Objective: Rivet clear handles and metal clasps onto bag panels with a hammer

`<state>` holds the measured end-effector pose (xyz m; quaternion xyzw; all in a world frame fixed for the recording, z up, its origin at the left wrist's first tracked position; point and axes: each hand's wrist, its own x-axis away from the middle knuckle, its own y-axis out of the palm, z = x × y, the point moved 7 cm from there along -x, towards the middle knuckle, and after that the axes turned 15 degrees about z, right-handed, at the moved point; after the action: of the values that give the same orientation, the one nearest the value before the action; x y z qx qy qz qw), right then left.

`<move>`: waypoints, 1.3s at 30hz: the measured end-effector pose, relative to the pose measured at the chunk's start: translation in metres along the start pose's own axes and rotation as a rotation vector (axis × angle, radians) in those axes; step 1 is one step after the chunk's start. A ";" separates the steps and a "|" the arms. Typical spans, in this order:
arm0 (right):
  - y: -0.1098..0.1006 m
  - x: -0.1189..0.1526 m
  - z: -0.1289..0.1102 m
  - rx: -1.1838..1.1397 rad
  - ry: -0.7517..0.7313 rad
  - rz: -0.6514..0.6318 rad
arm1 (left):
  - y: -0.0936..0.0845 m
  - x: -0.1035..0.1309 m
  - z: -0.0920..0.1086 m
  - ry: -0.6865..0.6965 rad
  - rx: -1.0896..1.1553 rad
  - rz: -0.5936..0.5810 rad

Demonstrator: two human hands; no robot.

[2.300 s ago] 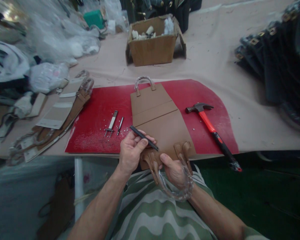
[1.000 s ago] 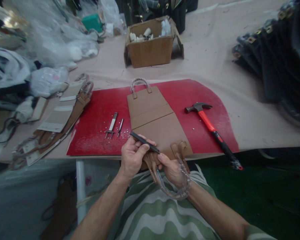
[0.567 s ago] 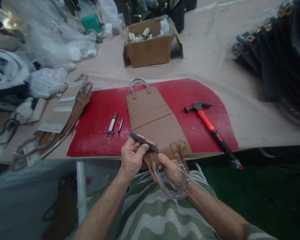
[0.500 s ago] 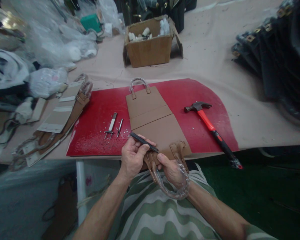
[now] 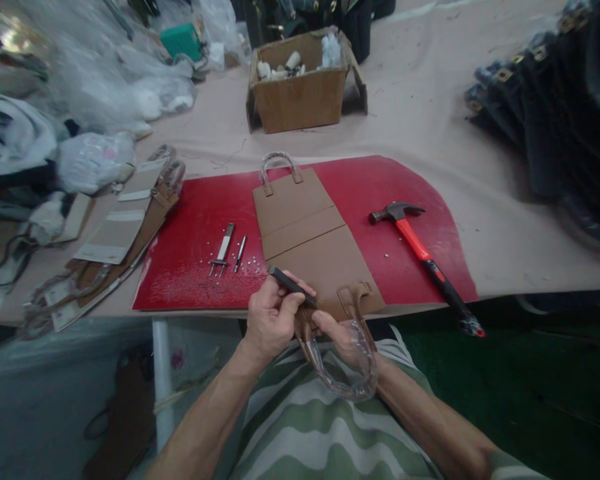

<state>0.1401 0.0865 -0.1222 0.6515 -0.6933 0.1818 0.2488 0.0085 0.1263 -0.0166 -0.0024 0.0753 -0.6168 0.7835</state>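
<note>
A tan leather bag panel (image 5: 305, 230) lies unfolded on a red mat (image 5: 190, 207), with a plastic-wrapped handle (image 5: 279, 157) at its far end. At the near end a second wrapped handle (image 5: 337, 385) hangs over the table edge. My left hand (image 5: 270, 317) is closed around a dark bar-shaped tool (image 5: 291, 285), whose lower end points at the base of the near handle. The thumb of my right hand (image 5: 347, 337) presses on the panel's near edge beside that tool end; its other fingers are hidden beneath the leather.
On the mat lie a claw hammer (image 5: 413, 240) at right, and a pronged punch (image 5: 223, 250) and a thin metal rod (image 5: 240, 253) at left among small scraps. A cardboard box (image 5: 300, 103) stands behind. More tan bag pieces (image 5: 125, 220) are stacked left, dark bags (image 5: 545, 127) right.
The dark tool has shifted slightly right and turned a little in my left hand, and its lower end now sits nearer the handle base. My right hand has barely moved.
</note>
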 end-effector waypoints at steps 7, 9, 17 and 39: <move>0.002 0.000 0.005 -0.029 -0.004 0.045 | 0.000 0.010 -0.004 0.106 -0.090 0.028; 0.002 0.000 0.003 -0.027 -0.003 0.042 | 0.000 0.011 -0.006 0.101 -0.094 0.030; 0.009 -0.004 0.003 -0.139 -0.036 0.008 | 0.000 0.004 -0.004 0.031 -0.031 0.063; 0.012 0.005 -0.028 -0.102 -0.122 -0.010 | 0.006 -0.001 0.000 -0.122 0.188 0.147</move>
<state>0.1314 0.0999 -0.0961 0.6511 -0.7123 0.1050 0.2402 0.0137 0.1286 -0.0169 0.0391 -0.0307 -0.5606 0.8266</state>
